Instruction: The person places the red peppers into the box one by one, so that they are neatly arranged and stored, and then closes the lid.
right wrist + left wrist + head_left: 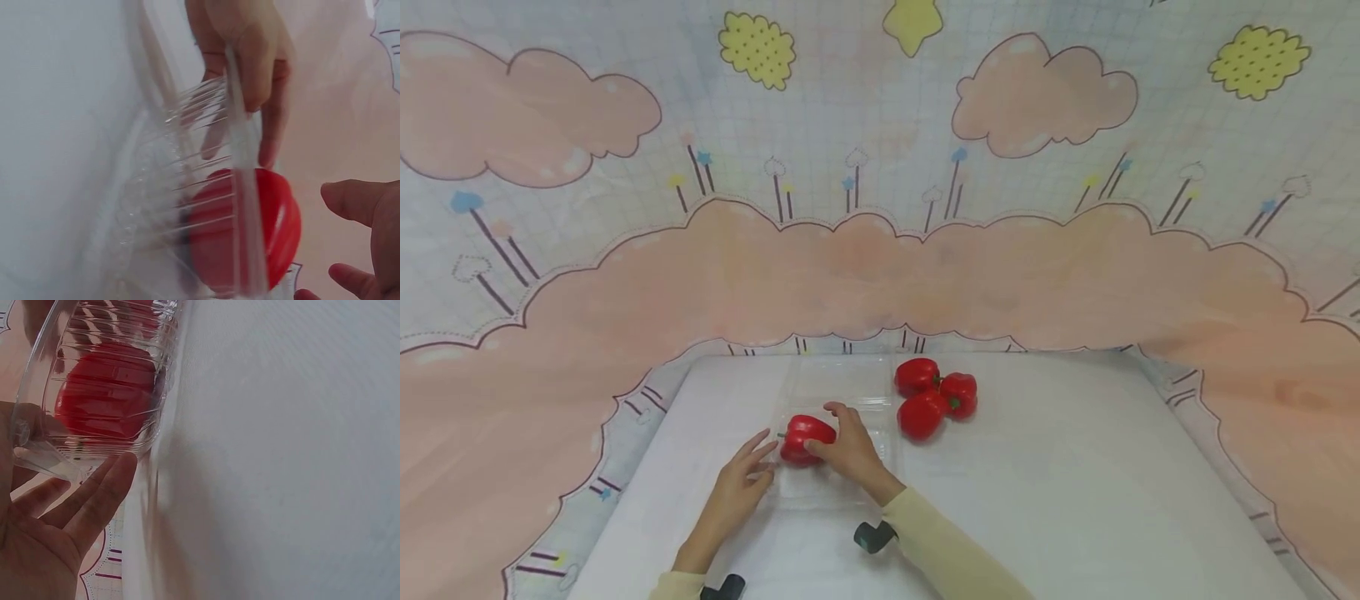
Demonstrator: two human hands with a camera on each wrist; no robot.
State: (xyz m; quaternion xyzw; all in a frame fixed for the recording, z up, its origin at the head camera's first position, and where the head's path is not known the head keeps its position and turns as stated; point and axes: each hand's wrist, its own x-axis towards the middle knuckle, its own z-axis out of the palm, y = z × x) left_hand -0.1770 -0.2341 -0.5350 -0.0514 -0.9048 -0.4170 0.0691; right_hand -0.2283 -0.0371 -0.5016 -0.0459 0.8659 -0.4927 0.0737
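I see a glossy, lobed red pepper (807, 442) lying in the near half of the ribbed, clear plastic container (808, 492). Blurred ribs veil it in my right wrist view, which also crops the right hand (852, 450), spread beside the pepper, gripping nothing. The stem points to the container's left end, long axis likewise; there the left hand (739, 492) touches plastic, fingers loosely extended. Three peppers (921, 417) cluster right of the container.
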